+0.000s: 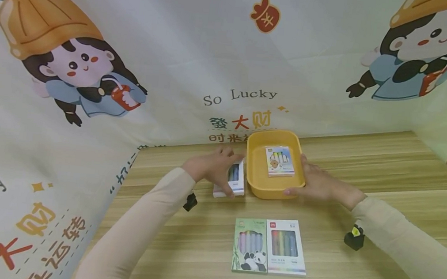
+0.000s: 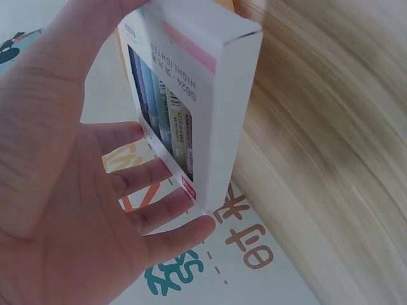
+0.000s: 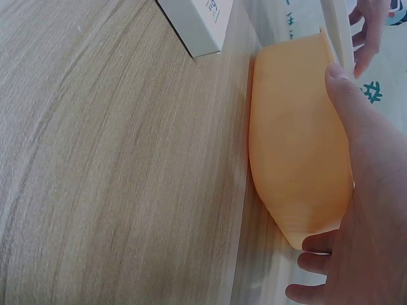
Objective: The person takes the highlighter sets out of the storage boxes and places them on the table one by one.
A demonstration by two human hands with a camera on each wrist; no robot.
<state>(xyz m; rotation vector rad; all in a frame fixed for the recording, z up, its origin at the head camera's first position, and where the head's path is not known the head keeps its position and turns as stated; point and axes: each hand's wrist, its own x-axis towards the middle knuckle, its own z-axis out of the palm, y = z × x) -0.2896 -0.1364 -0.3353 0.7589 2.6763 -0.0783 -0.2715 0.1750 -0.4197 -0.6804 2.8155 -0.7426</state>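
Nearest: flat green cardboard box w/ panda print + flat white cardboard box w/ multicolour pens in its window, side by side, touching. Behind them, L hand grips slim white cardboard highlighter box, just beside L wall of yellow rounded-rect. plastic bin; can't tell if that box is off the table. R hand grasps bin at its R side. Small white cardboard box w/ cartoon pic sits inside bin; only head cam shows it. L wrist cam adds "HIGHLIGHTER" print, upside down there, + pens in window; head cam has most of that hidden under the hand. R wrist cam adds bin's outer wall + thumb at rim. Surface: light wood-grain table. Bg: white printed cloth wall w/ cartoon figs, "So Lucky" & Chinese txt, also along both sides. Pose: both arms reach fwd, pale sleeves, small black gadget at each wrist; L thumb on near end of highlighter box, fingers at far end; R thumb round bin's near corner, fingers along far R side.
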